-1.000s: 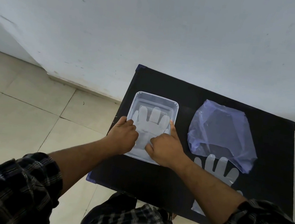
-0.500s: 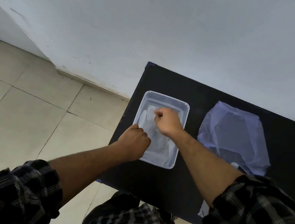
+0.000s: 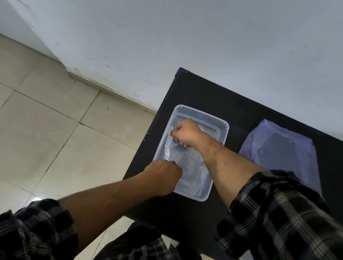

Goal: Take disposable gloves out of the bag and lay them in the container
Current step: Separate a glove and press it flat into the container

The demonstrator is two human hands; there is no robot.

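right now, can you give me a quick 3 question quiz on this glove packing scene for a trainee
1. True or false: both hands are at the clear plastic container.
2. Which hand reaches farther into the container? A) left hand B) right hand C) neither
3. Fill in: the bluish plastic bag lies on the black table to the ____ of the container.

Key:
1. True. The left hand is at the near corner and the right hand is curled over the thin clear glove inside.
2. B
3. right
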